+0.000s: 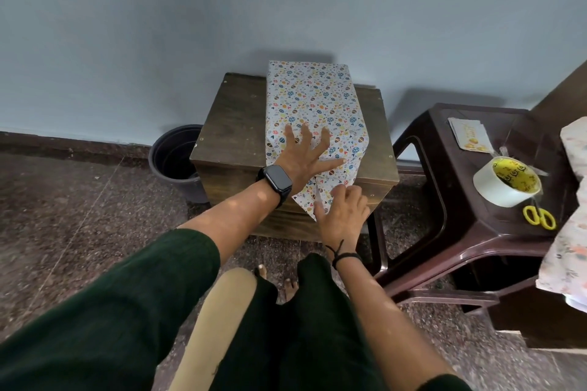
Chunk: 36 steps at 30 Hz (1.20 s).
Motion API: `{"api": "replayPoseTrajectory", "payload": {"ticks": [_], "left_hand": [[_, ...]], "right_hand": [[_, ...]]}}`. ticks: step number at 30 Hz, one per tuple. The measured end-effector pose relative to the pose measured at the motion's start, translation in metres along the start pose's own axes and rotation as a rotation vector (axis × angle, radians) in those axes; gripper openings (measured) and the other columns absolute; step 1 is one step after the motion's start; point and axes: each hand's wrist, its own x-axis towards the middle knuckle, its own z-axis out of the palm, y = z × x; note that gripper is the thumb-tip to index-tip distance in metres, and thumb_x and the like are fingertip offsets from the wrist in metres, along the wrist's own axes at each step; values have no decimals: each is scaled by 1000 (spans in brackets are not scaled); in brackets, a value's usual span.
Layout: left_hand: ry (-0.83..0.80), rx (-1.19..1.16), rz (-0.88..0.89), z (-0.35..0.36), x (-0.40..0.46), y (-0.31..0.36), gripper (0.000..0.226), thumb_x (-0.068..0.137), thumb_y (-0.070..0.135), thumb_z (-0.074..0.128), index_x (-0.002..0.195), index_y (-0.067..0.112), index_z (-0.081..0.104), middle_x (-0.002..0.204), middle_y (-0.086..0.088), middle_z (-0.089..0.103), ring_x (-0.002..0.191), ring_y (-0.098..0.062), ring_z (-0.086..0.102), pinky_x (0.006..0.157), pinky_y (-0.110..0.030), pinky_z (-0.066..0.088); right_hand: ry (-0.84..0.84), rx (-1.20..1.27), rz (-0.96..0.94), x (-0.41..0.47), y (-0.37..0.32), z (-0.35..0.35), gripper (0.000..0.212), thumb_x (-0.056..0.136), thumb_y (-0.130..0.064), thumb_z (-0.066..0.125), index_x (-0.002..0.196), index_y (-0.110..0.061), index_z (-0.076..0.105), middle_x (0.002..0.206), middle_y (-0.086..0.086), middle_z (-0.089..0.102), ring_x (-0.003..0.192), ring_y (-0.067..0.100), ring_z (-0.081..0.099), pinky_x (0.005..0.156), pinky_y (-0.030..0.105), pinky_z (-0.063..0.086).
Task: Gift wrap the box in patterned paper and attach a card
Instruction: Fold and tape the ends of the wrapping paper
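The left hand (305, 155) lies flat with its fingers (305, 133) spread wide and straight, pressing the patterned paper (313, 105) down onto the top of the box beneath it; the thumb reaches out toward the right edge of the paper. The right hand (344, 211) sits just nearer, its fingers curled at the near end of the wrapping, where they seem to pinch a folded flap (the fingertips are partly hidden, so the exact hold is hard to read). A dark watch (277, 182) circles the left wrist and a black cord (343, 254) the right. The box itself is fully covered by the paper and stands on the wooden table (235, 124), running from the table's far edge toward its near right corner, where the loose paper hangs over the near edge. To the right stands a brown plastic stool (444, 187); on its top, a card (470, 135) lies at the far side, a tape roll (506, 181) near the middle, and yellow-handled scissors (539, 217) at the near edge. A black bucket (173, 162) sits on the floor by the table's left side.
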Motion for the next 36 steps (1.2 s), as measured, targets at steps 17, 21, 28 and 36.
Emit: {"api": "replayPoseTrajectory", "payload": {"ticks": [17, 21, 28, 36], "left_hand": [[116, 17, -39, 13, 7, 4, 77, 94, 48, 47, 145, 44, -11, 141, -24, -10, 129, -53, 27, 95, -72, 31], [74, -10, -35, 9, 5, 5, 67, 98, 43, 39, 146, 42, -7, 152, -21, -3, 131, -54, 20, 97, -73, 25], [49, 7, -54, 6, 4, 7, 64, 98, 50, 33, 147, 41, -8, 154, -19, -3, 134, -52, 17, 98, -73, 24], [92, 64, -54, 12, 7, 8, 68, 98, 49, 33, 145, 41, -16, 142, -21, -15, 133, -49, 22, 97, -70, 30]], "right_hand": [[-168, -255, -285, 6, -6, 0, 32, 45, 8, 78, 69, -7, 63, 64, 8, 58, 60, 27, 54, 60, 32, 46], [-303, -340, -382, 9, -11, -1, 25, 72, 6, 61, 96, -2, 63, 92, 15, 62, 88, 31, 56, 82, 39, 43], [-294, -628, -606, 16, -22, 0, 35, 80, 4, 38, 102, -3, 64, 96, 11, 63, 93, 28, 58, 87, 36, 43], [-563, -507, -659, 22, -23, 1, 28, 90, 1, 39, 110, 3, 59, 106, 19, 60, 101, 34, 54, 89, 40, 42]]}}
